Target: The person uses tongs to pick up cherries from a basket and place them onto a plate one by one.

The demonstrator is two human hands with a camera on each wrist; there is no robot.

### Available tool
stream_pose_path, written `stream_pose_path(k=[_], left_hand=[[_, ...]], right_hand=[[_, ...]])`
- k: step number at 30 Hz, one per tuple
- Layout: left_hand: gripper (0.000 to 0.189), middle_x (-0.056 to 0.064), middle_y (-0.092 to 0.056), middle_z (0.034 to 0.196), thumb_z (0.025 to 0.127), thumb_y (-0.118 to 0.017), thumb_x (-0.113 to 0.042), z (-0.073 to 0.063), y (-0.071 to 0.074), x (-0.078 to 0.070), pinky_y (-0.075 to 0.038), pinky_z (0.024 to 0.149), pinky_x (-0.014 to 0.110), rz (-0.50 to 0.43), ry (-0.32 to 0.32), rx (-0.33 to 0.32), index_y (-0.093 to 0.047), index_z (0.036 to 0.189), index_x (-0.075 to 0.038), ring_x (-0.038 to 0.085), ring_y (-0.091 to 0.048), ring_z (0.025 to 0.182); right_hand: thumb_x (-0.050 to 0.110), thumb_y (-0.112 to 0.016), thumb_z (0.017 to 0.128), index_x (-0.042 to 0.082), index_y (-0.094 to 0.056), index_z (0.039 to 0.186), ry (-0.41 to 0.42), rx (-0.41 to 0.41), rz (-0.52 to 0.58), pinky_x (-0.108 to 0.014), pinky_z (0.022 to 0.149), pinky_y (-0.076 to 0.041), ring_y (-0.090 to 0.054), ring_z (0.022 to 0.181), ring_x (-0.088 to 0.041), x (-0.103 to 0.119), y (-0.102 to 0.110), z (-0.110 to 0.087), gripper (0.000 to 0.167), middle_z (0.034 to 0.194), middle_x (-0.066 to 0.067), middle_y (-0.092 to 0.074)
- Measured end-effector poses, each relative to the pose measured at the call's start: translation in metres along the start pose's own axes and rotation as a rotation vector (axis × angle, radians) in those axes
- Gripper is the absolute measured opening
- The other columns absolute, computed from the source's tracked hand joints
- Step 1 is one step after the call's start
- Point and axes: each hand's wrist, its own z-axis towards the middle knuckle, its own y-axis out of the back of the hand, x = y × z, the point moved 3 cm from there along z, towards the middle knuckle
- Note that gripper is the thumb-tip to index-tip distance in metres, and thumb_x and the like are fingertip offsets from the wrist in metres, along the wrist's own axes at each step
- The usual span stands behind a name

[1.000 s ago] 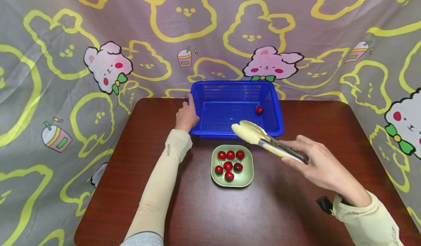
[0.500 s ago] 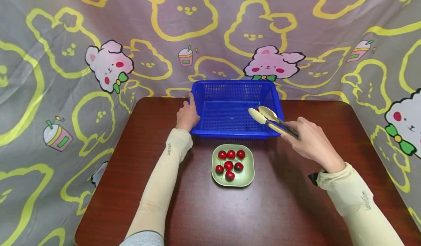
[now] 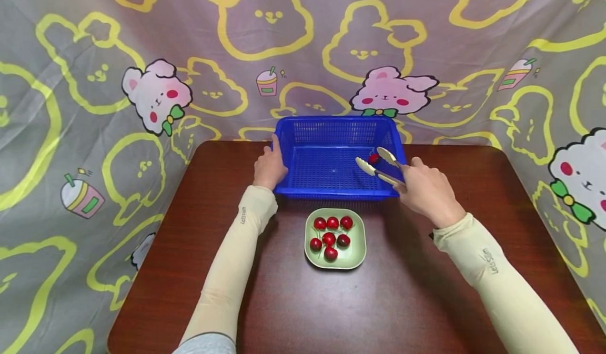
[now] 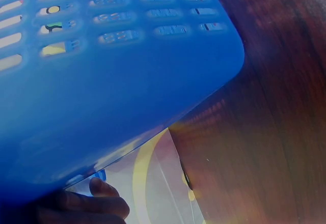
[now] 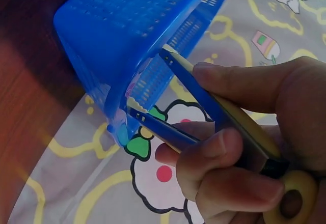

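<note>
My left hand [image 3: 270, 165] holds the left rim of a blue plastic basket [image 3: 331, 192]; some of its fingers [image 4: 104, 203] show by the rim in the left wrist view. With my right hand [image 3: 428, 191] I grip a pair of tongs [image 3: 365, 166] that have cream-coloured tips. Their spread tips reach over the basket's right part, one on each side of a red cherry [image 3: 373, 158] lying inside. Whether either tip touches the cherry cannot be seen. In the right wrist view, thumb and fingers wrap the tongs' arms [image 5: 224, 114].
A pale green square dish [image 3: 356, 258] with several red cherries [image 3: 329, 239] stands in front of the basket on the brown wooden table [image 3: 293, 312]. A patterned cloth [image 3: 312, 38] hangs close behind the basket and along both sides.
My right hand has moved forward and left, bringing the tongs from above the basket's front edge down around the cherry, their tips spread wider. The left hand stays at the rim.
</note>
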Motion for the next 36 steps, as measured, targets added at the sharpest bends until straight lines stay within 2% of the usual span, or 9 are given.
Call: stream_pose_path(k=[7,12,16,29,36], left_hand=[[0.097,0.029,-0.05,0.145,0.093,-0.069,-0.016,0.001,0.0,0.001,-0.055,0.088,0.057,-0.004,-0.005,0.01,-0.007,0.167,-0.009,0.044,-0.068,0.093],[0.098,0.028,-0.049,0.147,0.094,-0.067,-0.017,0.001,0.002,0.001,-0.055,0.089,0.056,-0.003,0.003,0.021,-0.002,0.167,-0.009,0.044,-0.067,0.094],[0.098,0.029,-0.049,0.145,0.093,-0.069,-0.017,0.001,0.001,0.001,-0.055,0.089,0.057,-0.015,0.001,0.011,-0.005,0.167,-0.009,0.045,-0.067,0.096],[0.099,0.029,-0.051,0.142,0.093,-0.07,-0.017,0.001,-0.001,0.001,-0.055,0.09,0.057,-0.017,0.001,0.003,-0.005,0.167,-0.01,0.045,-0.067,0.096],[0.1,0.029,-0.05,0.144,0.093,-0.07,-0.017,0.001,-0.002,0.001,-0.055,0.09,0.057,-0.022,0.005,0.011,-0.003,0.167,-0.01,0.045,-0.067,0.096]], right_hand=[[0.017,-0.078,0.086,-0.007,-0.068,0.09,-0.021,-0.009,-0.062,-0.057,0.056,-0.052,-0.061,0.06,-0.043,0.005,-0.007,0.011,0.026,0.089,-0.025,-0.057],[0.017,-0.079,0.084,-0.006,-0.068,0.086,-0.003,-0.023,-0.114,-0.058,0.058,-0.054,-0.065,0.063,-0.046,0.011,-0.012,0.017,0.025,0.091,-0.026,-0.058],[0.016,-0.078,0.084,-0.007,-0.069,0.085,-0.001,-0.012,-0.136,-0.059,0.059,-0.055,-0.065,0.065,-0.047,0.014,-0.018,0.021,0.024,0.093,-0.028,-0.06],[0.014,-0.073,0.085,-0.004,-0.068,0.076,-0.007,0.025,-0.121,-0.06,0.06,-0.054,-0.065,0.066,-0.048,0.014,-0.024,0.029,0.021,0.092,-0.029,-0.062],[0.014,-0.074,0.085,-0.004,-0.069,0.078,-0.014,0.047,-0.096,-0.06,0.061,-0.054,-0.064,0.067,-0.047,0.009,-0.027,0.029,0.02,0.091,-0.027,-0.062]])
